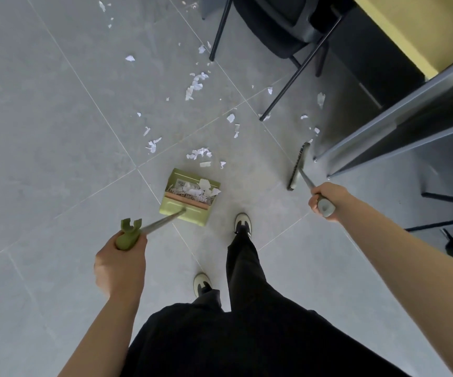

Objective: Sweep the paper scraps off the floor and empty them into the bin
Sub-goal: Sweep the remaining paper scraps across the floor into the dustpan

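Observation:
White paper scraps point(197, 84) lie scattered over the grey tiled floor, with one small heap point(199, 153) just beyond the dustpan. The green long-handled dustpan point(190, 197) stands on the floor ahead of my feet and holds several scraps. My left hand point(122, 261) grips the green top of its handle. My right hand point(324, 200) grips the grey handle of the broom, whose brush head point(297, 165) rests on the floor to the right of the dustpan, next to a table leg. No bin is in view.
A black chair point(274, 23) with thin metal legs stands at the top, with scraps around its legs. A grey table frame point(399, 126) and a yellow tabletop fill the right side. My shoes point(243, 221) stand just behind the dustpan. Bare tiles stretch to the left.

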The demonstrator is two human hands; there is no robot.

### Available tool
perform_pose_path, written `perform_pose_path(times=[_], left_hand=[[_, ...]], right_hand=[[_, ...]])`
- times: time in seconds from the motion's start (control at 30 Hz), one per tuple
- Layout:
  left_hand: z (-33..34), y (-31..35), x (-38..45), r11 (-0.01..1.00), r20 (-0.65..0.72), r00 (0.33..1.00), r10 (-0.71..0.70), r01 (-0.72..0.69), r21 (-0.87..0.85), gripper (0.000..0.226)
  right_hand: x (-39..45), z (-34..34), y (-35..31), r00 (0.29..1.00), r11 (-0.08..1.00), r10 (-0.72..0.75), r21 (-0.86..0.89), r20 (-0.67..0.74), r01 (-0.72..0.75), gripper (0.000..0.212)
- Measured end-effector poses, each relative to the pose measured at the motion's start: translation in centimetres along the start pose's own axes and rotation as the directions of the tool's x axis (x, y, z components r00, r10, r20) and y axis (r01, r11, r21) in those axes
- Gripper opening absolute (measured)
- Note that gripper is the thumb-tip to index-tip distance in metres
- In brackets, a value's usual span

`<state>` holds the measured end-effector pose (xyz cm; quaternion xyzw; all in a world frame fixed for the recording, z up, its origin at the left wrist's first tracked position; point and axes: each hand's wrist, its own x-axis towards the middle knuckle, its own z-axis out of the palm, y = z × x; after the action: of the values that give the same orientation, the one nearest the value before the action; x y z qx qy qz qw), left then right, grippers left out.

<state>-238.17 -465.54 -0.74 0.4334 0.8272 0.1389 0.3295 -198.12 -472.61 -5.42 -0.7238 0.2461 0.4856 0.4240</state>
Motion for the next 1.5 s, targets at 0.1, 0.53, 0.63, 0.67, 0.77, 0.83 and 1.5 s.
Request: perform_pose_path(times=[0.1,0.53,0.63,0.67,0.77,0.83,1.5], left_hand=[[2.0,3.1,-0.5,1.000,-0.006,1.000,-0.011,0.011,-0.002,0.023],[8.1,11.7,-1.1,0.998,-0.059,0.996,-0.064,0.062,-0.026,0.023],[9.0,13.0,-0.9,0.999,-0.067,0.997,-0.044,0.042,-0.031,0.019],[9.3,13.3,-0.8,0.999,-0.072,0.997,-0.042,0.040,-0.027,0.018],[9.7,14.1,-0.3,0.998,-0.073,0.996,-0.047,0.044,-0.036,0.020],[9.7,14.4,0.0,0.997,-0.064,0.997,-0.049,0.045,-0.057,0.019],[7.9,18.4,7.9,0.986,0.114,0.982,0.147,-0.155,0.059,0.016]], right_hand=[[1.7,-0.1,-4.6,1.000,1.000,-0.003,0.014,0.010,0.003,0.025],[7.3,2.7,-21.3,1.000,0.996,-0.013,-0.084,-0.027,0.010,0.027],[8.2,3.8,-23.0,0.999,0.977,-0.013,-0.213,-0.045,0.003,0.028],[8.9,4.1,-23.4,0.997,0.954,-0.017,-0.300,-0.077,-0.007,0.026],[11.7,4.3,-24.1,0.990,0.833,-0.035,-0.551,-0.134,-0.046,0.010],[13.2,4.6,-23.9,0.993,0.767,-0.032,-0.640,-0.117,-0.051,0.009],[3.0,9.4,-17.7,0.980,0.952,0.167,-0.277,0.108,-0.131,0.011]])
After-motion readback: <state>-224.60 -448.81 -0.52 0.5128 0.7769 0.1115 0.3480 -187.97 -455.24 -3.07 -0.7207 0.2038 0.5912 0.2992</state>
